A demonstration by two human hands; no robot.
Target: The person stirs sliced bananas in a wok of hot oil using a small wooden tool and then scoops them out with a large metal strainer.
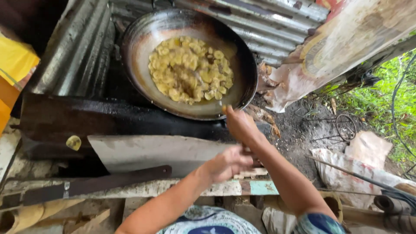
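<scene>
A big dark wok stands at the top centre, with several yellow banana slices frying in oil inside it. My right hand reaches to the wok's near rim, back of the hand up, fingers pinched on a small yellowish piece. My left hand hovers lower, against my right forearm. Its fingers are curled and blurred, and I cannot tell whether they hold anything.
One loose slice lies on the black stove ledge. A pale board and a long dark blade lie nearer me. Corrugated metal sheets back the wok. Firewood, ash, sacks and grass are on the right.
</scene>
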